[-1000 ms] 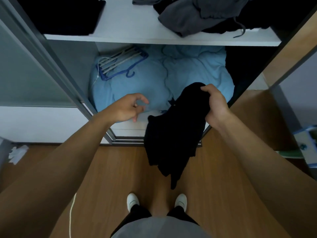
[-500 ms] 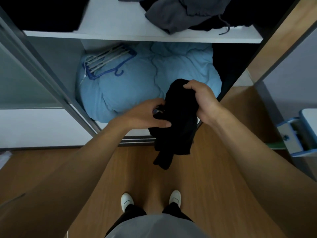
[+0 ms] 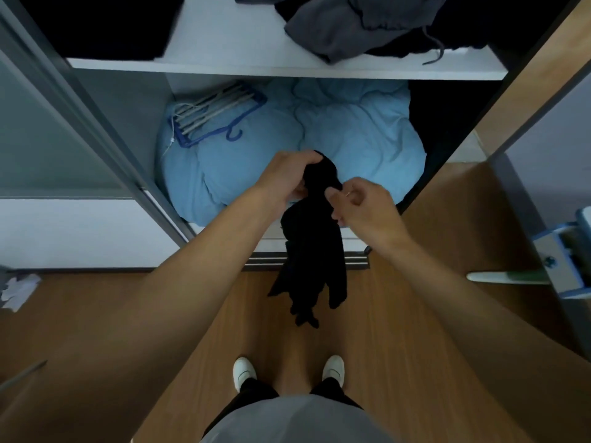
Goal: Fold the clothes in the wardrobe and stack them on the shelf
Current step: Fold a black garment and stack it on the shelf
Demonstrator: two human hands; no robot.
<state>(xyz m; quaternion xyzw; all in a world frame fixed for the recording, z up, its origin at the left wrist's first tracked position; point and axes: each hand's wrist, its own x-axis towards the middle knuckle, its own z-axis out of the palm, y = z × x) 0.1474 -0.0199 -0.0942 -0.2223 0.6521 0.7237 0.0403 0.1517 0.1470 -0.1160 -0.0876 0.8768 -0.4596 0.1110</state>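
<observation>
Crumpled white paper (image 3: pixel 19 290) is lying at the far left edge of the wooden floor (image 3: pixel 415 314), close to the wall base.

Grey sliding door frame (image 3: pixel 96 129) is running diagonally, bounding the wardrobe opening on the left.

Folded black stack (image 3: pixel 105 27) is sitting on the left end of the white shelf (image 3: pixel 224 39); bare shelf surface is showing between it and the heap further right.

Bundle of hangers (image 3: pixel 214 115) is lying on the blue duvet (image 3: pixel 351 129), which is filling the compartment below the shelf.

Left hand (image 3: pixel 287 177) is gripping the top of the black garment (image 3: pixel 315 251), fingers curled over it.

The black garment is hanging in front of the wardrobe, over the door track (image 3: pixel 307 262) and the floor, its lower end dangling above the white shoes (image 3: pixel 244 372).

Right hand (image 3: pixel 364 206) is pinching the garment's side just below the top, thumb against curled fingers.

Grey and black clothes heap (image 3: pixel 351 30) is sprawling unfolded over the shelf's right part, a drawstring trailing over the front edge.

Wooden side panel (image 3: pixel 527 100) is closing the opening on the right.

Blue-and-white object (image 3: pixel 569 260) is jutting in at the right edge — what it is cannot be told.
</observation>
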